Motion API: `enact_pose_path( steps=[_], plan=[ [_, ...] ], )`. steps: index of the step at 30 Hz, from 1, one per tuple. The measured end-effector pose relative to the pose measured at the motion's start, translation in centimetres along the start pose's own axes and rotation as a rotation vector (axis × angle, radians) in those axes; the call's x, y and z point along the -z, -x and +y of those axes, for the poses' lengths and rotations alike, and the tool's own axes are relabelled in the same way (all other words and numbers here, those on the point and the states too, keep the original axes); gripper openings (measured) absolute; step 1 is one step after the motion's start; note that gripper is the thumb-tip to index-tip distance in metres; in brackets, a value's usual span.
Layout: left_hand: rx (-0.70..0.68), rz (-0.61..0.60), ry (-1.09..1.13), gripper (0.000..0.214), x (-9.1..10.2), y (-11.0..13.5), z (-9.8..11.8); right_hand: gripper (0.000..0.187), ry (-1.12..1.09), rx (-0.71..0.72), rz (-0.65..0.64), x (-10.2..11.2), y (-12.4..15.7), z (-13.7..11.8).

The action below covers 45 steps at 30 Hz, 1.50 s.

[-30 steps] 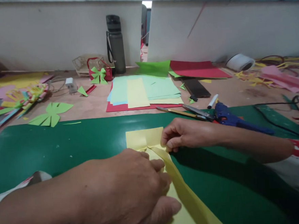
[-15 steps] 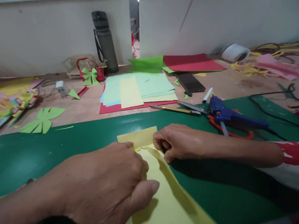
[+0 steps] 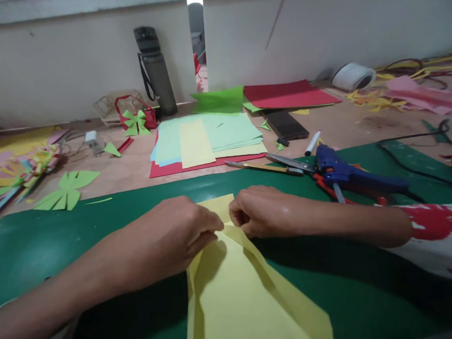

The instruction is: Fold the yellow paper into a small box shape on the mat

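Note:
A folded sheet of yellow paper (image 3: pixel 251 302) lies lengthwise before me, its long sides bent upward and its far end creased. My left hand (image 3: pixel 180 234) pinches the far left part of the paper, thumb and forefinger pressed together. Close beside it, my right hand (image 3: pixel 262 213) grips the far right edge with curled fingers. Between both hands a yellow flap (image 3: pixel 221 207) shows beyond the crease. The fingertips partly cover the fold itself. Under the paper is a green mat (image 3: pixel 143 314).
Right of my hands lie a blue glue gun (image 3: pixel 350 173), scissors (image 3: pixel 293 162), a craft knife (image 3: pixel 264 168) and a white marker (image 3: pixel 313 142). Behind the mat are stacked coloured sheets (image 3: pixel 231 130), a phone (image 3: pixel 287 125), a dark bottle (image 3: pixel 158 76) and a green paper bow (image 3: pixel 135 123).
My left hand has lifted off its flat press and drawn up to the far fold, now pinching beside my right hand. The paper's left side now stands up more.

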<state>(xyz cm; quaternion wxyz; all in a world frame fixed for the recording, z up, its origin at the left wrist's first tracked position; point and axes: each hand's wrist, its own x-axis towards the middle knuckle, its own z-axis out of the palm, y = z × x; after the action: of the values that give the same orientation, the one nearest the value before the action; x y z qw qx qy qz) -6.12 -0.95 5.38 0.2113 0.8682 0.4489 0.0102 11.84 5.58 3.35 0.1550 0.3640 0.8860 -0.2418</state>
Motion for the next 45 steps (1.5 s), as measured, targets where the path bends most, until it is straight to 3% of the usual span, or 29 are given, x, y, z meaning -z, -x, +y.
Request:
enact_pose_path(
  steps=[4, 7, 32, 45],
  plan=[
    [0.171, 0.066, -0.088, 0.017, 0.0, -0.7, -0.4, 0.009, 0.041, -0.004, 0.029, 0.1, -0.3, -0.3],
    [0.211, 0.052, -0.124, 0.018, -0.2, -1.1, -0.4, 0.012, 0.054, -0.025, 0.022, 0.2, -0.4, -0.4],
    [0.216, 0.026, -0.019, 0.021, -1.9, -2.6, -1.0, 0.036, 0.043, -0.158, -0.015, 0.8, -1.7, -1.0],
    [0.226, 0.004, 0.008, 0.023, -1.2, -2.2, -1.0, 0.044, 0.055, -0.135, -0.035, 0.8, -2.3, -0.8]
  ],
)
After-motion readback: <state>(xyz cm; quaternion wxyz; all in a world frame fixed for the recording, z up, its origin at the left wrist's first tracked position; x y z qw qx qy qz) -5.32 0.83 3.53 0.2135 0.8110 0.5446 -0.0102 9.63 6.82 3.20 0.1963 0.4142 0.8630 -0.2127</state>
